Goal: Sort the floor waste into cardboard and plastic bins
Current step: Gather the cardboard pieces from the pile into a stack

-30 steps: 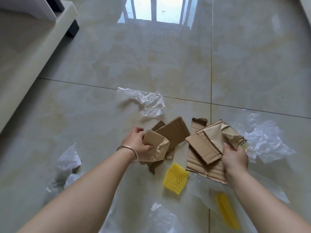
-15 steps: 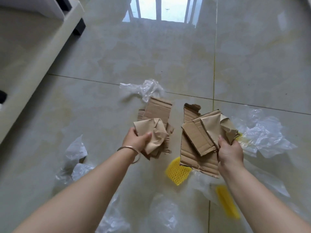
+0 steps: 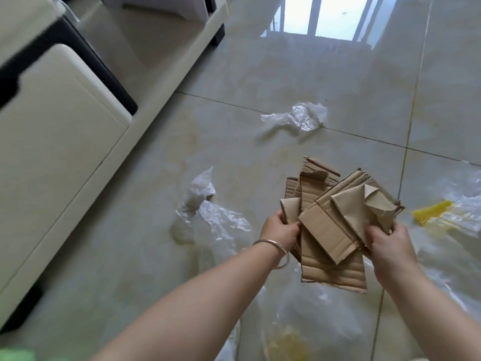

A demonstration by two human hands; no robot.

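A stack of brown cardboard pieces (image 3: 330, 225) is lifted off the floor, held between both hands. My left hand (image 3: 279, 227), with a silver bangle on the wrist, grips the stack's left edge. My right hand (image 3: 387, 243) grips its right edge under a crumpled piece. Clear plastic film lies on the tiles: one crumpled sheet (image 3: 299, 117) farther ahead, another (image 3: 208, 212) to the left, more (image 3: 463, 212) at the right edge. A yellow foam net (image 3: 430, 212) lies on the right plastic; a blurred yellow net (image 3: 283, 345) lies under plastic near the bottom. No bins are visible.
A cream low cabinet (image 3: 59, 152) with dark trim runs along the left side. Glossy beige floor tiles (image 3: 325, 71) stretch ahead, reflecting a window. A green blur (image 3: 15, 355) sits in the bottom left corner.
The two separate cardboard bundles, one in each hand, have come together into one stack held by both hands. The view has swung left, bringing the cabinet into sight.
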